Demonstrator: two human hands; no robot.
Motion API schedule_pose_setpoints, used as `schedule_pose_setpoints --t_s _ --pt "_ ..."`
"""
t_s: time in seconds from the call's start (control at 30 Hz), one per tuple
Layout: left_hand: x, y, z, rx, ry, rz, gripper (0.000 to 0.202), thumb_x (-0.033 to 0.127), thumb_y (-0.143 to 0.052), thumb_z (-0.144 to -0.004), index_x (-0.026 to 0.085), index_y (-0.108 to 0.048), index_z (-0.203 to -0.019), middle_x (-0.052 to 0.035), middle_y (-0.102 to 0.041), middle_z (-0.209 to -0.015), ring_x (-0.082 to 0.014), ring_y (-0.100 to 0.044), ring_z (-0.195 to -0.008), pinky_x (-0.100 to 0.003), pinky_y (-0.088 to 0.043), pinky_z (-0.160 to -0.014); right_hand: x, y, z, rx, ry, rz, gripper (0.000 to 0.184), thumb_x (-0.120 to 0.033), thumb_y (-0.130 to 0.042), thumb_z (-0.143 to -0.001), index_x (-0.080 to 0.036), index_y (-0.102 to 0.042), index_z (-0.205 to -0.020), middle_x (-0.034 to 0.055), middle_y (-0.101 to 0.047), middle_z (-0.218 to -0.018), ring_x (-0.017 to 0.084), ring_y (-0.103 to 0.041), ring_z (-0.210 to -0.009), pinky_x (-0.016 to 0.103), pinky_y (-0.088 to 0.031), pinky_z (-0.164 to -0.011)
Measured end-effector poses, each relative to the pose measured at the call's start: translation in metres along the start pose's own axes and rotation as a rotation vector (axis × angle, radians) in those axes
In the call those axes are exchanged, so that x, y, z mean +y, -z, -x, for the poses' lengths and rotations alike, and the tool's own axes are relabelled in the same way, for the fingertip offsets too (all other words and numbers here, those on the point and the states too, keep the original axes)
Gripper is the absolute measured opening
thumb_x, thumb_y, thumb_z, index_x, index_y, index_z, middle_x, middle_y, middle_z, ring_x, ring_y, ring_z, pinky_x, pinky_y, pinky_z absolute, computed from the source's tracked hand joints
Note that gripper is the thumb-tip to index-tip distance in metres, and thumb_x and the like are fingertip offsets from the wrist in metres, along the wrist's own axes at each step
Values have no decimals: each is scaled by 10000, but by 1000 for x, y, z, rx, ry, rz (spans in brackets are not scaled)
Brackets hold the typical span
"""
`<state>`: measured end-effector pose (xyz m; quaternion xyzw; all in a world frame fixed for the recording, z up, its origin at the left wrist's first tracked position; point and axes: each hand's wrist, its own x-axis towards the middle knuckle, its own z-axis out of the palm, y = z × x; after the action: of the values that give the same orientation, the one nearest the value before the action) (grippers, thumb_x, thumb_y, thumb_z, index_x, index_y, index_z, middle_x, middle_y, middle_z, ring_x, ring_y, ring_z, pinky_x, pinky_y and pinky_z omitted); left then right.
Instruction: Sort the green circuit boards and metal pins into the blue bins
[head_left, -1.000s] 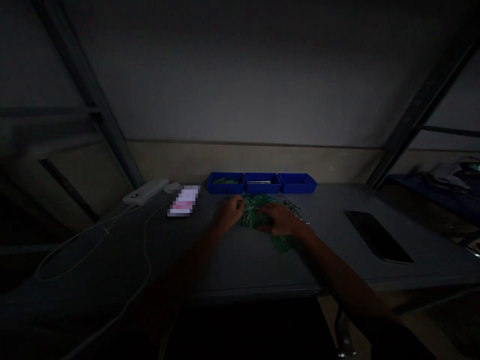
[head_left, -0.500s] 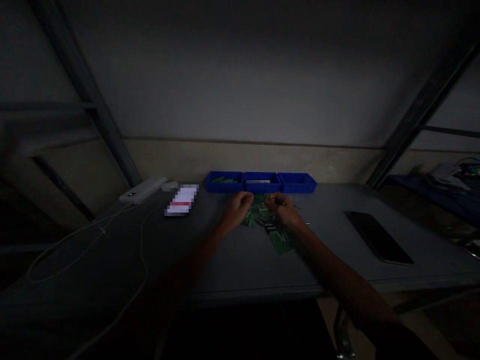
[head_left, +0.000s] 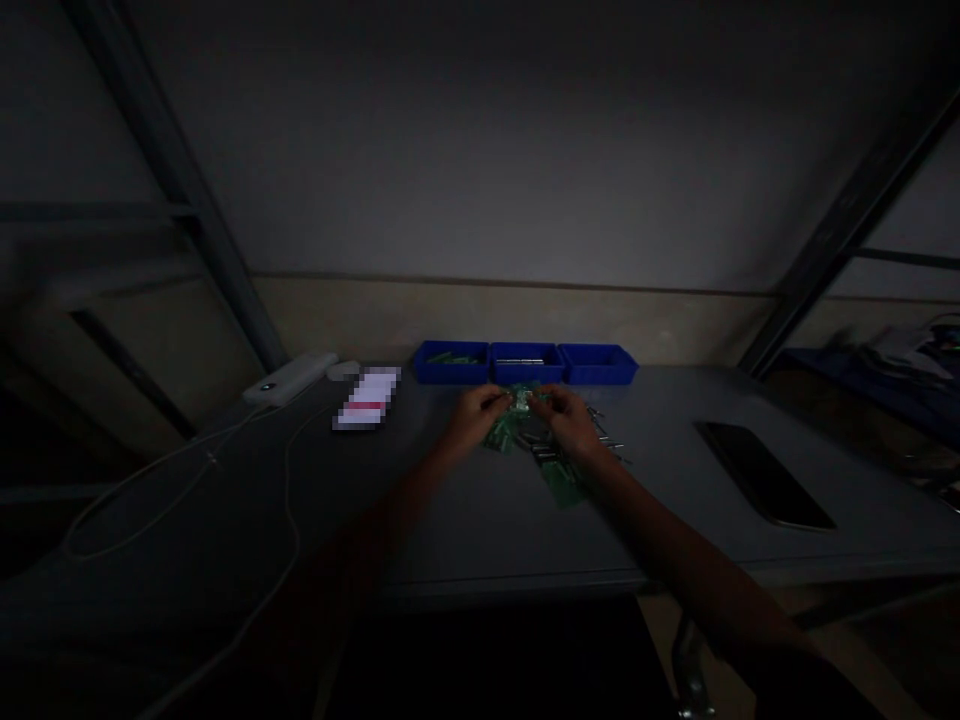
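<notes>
Between my two hands is a small green, partly shiny packet (head_left: 523, 400), apparently of thin plastic. My left hand (head_left: 478, 415) pinches its left side, fingers closed. The fingers of my right hand (head_left: 568, 418) are closed at its right side. Just below on the table lie more green pieces (head_left: 500, 436) and a larger green sheet (head_left: 562, 487). Several thin metal rods (head_left: 611, 445) are scattered beside and under my right hand, which hides part of them. The dim light blurs fine detail.
Behind my hands stand three blue bins in a row: the left bin (head_left: 452, 376) holds green pieces, the middle bin (head_left: 527, 377) metal rods, the right bin (head_left: 598, 377) shows no contents. A lit phone (head_left: 367, 398), white power bank (head_left: 291, 380), cable (head_left: 287, 490) and dark phone (head_left: 763, 475) lie around.
My fingers have come closer together, and the green packet now shows stretched between both hands. More metal rods are visible right of my right hand. The view has shifted slightly.
</notes>
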<state>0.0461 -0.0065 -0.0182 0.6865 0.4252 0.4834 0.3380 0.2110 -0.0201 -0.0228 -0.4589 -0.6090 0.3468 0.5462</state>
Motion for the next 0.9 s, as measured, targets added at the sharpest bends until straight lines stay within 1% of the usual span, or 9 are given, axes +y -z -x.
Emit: schedule_pose_setpoints --t_s 0.17,0.27,0.37,0.47,0.53,0.63,0.7,0.8,0.9 --pt "-5 -4 -1 -6 93 88 221 381 -605 -751 162 -619 -783 -14 -619 -711 -131 -570 -649 -236 -434 -582 1 -1 1 13 -6 -27 245 -428 -598 -688 -194 -549 -740 -76 -419 -477 89 -385 -430 222 -293 -434" --pt "-5 -5 -1 5 305 255 302 441 -523 -821 148 -591 -803 -28 -616 -698 -116 -570 -595 -242 -450 -572 2 -2 3 18 28 -73 179 -361 -581 -686 -200 -518 -734 -63 -465 -500 113 -481 -482 233 -369 -485" --pt "-1 -2 0 -49 473 440 403 501 -421 -866 139 -570 -772 -54 -610 -671 -123 -572 -574 -259 -452 -559 3 -3 5 22 111 -45 91 -255 -540 -669 -192 -541 -735 -24 -548 -605 128 -537 -580 250 -418 -564" --pt "2 1 1 -124 397 466 336 468 -519 -820 143 -579 -766 -37 -593 -682 -114 -558 -586 -243 -428 -548 5 -3 7 -24 175 20 98 -201 -492 -669 -188 -565 -732 5 -604 -685 139 -556 -649 266 -442 -627" --pt "1 2 1 -123 295 426 273 412 -604 -763 139 -585 -762 -16 -576 -688 -100 -541 -590 -227 -413 -548 5 -3 7 -63 174 40 127 -186 -476 -670 -186 -577 -747 10 -622 -714 147 -573 -688 283 -455 -671" --pt "-3 3 -1 -83 205 384 216 338 -626 -731 135 -583 -789 -6 -583 -716 -98 -547 -622 -220 -428 -582 3 -2 7 -110 158 75 125 -190 -495 -689 -181 -598 -758 22 -631 -778 161 -589 -764 316 -455 -750" --pt "-4 3 -2 -64 156 339 160 256 -613 -725 144 -584 -836 -10 -606 -763 -112 -571 -682 -228 -449 -627 0 -2 7 -129 172 133 107 -252 -532 -726 -181 -613 -729 37 -614 -829 169 -578 -817 332 -437 -803" --pt "-5 3 -2 -43 71 214 143 120 -561 -703 163 -592 -836 -11 -621 -815 -136 -587 -774 -249 -465 -695 -3 -3 7 -85 189 199 266 -394 -516 -790 -181 -601 -656 51 -567 -859 169 -545 -842 331 -416 -823" --pt "-6 3 -2 2 -17 105 198 45 -490 -682 170 -604 -785 -15 -612 -851 -146 -583 -838 -272 -466 -761 -2 -6 9 -61 175 194 369 -458 -463 -825 -182 -531 -589 21 -511 -724 146 -510 -712 296 -420 -706"
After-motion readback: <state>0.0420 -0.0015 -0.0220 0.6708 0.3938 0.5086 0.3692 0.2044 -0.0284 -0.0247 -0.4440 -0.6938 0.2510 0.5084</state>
